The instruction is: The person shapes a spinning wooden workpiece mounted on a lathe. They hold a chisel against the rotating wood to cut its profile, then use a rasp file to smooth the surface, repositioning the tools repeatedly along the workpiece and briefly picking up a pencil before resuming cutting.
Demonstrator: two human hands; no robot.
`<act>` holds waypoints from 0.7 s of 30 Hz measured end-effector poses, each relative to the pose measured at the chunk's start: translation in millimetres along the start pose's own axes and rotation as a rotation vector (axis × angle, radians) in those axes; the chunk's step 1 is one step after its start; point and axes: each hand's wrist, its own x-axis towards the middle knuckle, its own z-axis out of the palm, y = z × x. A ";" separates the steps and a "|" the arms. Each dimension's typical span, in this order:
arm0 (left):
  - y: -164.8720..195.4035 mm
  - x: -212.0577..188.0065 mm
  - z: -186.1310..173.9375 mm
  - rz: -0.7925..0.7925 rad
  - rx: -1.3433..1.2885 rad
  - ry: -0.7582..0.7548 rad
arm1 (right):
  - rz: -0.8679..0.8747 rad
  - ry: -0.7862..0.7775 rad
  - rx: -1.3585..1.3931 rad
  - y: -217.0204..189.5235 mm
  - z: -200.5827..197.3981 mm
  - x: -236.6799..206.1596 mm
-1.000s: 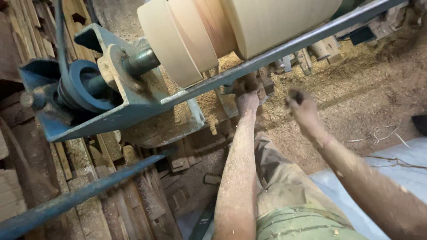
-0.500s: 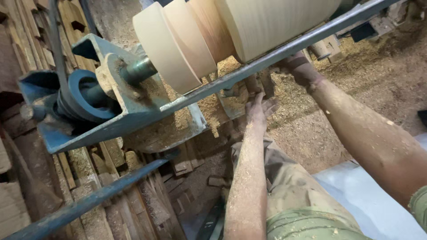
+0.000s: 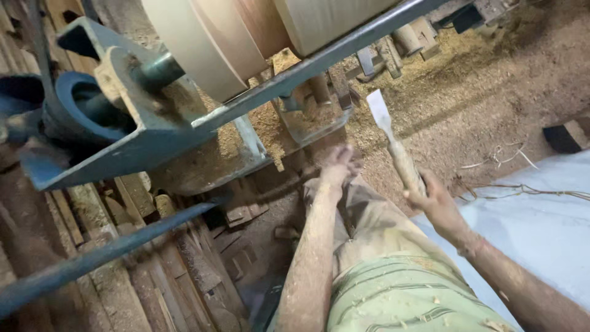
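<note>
My right hand (image 3: 437,200) grips the wooden handle of a flat-bladed chisel (image 3: 389,136), blade pointing up and away, below the grey metal tool rest bar (image 3: 319,58). My left hand (image 3: 337,167) is blurred, fingers curled, resting by my knee under the lathe with nothing seen in it. Above, a large pale wooden workpiece (image 3: 246,27) with turned steps sits on the lathe shaft (image 3: 157,71). A blue pulley (image 3: 77,107) sits at the left in the blue steel frame (image 3: 132,147).
Sawdust and shavings cover the ground (image 3: 485,92). Several other wooden-handled tools (image 3: 405,38) lie behind the bar. Wooden planks and scraps (image 3: 184,264) lie at lower left. A dark metal rod (image 3: 92,258) crosses low left. A pale blue sheet (image 3: 541,215) lies at right.
My right hand has drawn back from under the bar and now holds the chisel. My left hand has dropped lower toward my knee. The view has tilted slightly.
</note>
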 end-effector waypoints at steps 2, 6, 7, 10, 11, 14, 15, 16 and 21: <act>2.8 -22.8 5.6 0.003 0.076 -0.127 | -0.068 0.007 -0.211 7.6 -5.1 -17.3; 34.6 -67.2 47.5 0.350 -0.168 -0.147 | -0.211 -0.036 -0.428 -13.4 9.3 -25.2; 49.5 -78.3 49.7 0.392 -0.173 -0.137 | -0.286 -0.050 -0.407 -23.7 17.4 -23.0; 97.6 -106.2 49.7 0.441 -0.136 -0.076 | -0.438 -0.074 -0.351 -59.8 46.3 -19.9; 114.1 -111.6 46.7 0.412 -0.091 -0.028 | -0.447 -0.078 -0.338 -73.6 56.0 -17.6; 156.3 -112.5 41.3 0.413 -0.157 0.000 | -0.454 -0.081 -0.334 -117.3 85.6 -5.6; 164.7 -110.5 41.2 0.425 -0.217 -0.008 | -0.449 -0.084 -0.342 -129.9 93.5 -4.4; 171.3 -107.1 41.3 0.434 -0.203 0.011 | -0.422 -0.070 -0.305 -140.7 101.9 -4.6; 181.9 -86.5 38.1 0.368 -0.160 0.147 | -0.457 -0.080 -0.165 -170.8 124.7 -7.1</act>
